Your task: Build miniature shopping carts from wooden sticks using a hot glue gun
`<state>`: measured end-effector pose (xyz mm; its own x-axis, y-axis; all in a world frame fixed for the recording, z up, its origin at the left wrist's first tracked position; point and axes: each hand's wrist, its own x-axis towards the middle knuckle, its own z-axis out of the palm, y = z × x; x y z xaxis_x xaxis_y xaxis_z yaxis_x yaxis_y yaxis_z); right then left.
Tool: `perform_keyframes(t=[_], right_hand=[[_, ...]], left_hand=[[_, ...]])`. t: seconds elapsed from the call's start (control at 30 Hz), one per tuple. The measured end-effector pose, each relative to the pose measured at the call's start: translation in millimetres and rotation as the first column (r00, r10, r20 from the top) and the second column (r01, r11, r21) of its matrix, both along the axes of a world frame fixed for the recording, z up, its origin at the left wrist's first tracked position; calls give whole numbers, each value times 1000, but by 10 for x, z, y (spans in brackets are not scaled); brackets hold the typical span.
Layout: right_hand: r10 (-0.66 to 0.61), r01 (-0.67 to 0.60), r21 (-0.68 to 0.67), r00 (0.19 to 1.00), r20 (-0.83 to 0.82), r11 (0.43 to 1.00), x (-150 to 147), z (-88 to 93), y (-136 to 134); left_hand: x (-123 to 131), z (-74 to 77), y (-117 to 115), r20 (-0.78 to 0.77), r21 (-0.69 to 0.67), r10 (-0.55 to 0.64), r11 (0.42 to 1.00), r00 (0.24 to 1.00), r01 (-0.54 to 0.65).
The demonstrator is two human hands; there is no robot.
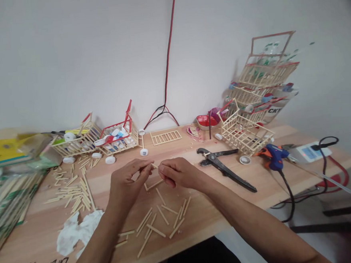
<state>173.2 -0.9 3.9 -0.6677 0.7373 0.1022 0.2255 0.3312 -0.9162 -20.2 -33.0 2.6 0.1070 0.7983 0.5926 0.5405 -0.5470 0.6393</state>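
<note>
A short wooden stick (pixel 154 165) bridges the small gap between my two hands above the table. My left hand (pixel 126 183) pinches one end between thumb and fingertips. My right hand (pixel 178 173) has its fingers curled closed at the other end, which they hide. Just below the hands lies an L-shaped corner of joined sticks (pixel 153 185), partly covered by my right hand. Several loose cut sticks (pixel 156 230) are scattered nearer to me. A ladder-like stick panel (pixel 166 137) lies flat beyond the hands.
Black pliers (pixel 226 170) and a blue glue gun (pixel 274 156) lie to the right. Small stick carts (pixel 118 137) stand at the back left, with another cart (pixel 244 132) and stacked ones (pixel 264 77) at right. Left are a stick pile (pixel 74 194) and crumpled tissue (pixel 71 235).
</note>
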Motion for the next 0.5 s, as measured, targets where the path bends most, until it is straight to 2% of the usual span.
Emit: perform_keyframes(t=[0.1, 0.27, 0.37, 0.5], right_hand=[[34, -34, -19, 999, -16, 999, 8, 18, 2], [106, -126, -119, 981, -160, 985, -25, -27, -4], [122, -182, -236, 961, -249, 954, -63, -53, -28], [110, -280, -420, 917, -384, 863, -75, -54, -48]], left_hand=[[14, 0, -23, -37, 46, 21, 999, 999, -20], [83, -21, -79, -23, 104, 120, 988, 993, -117], [111, -10, -83, 87, -3, 129, 992, 988, -130], [99, 37, -55, 268, -196, 41, 980, 962, 13]])
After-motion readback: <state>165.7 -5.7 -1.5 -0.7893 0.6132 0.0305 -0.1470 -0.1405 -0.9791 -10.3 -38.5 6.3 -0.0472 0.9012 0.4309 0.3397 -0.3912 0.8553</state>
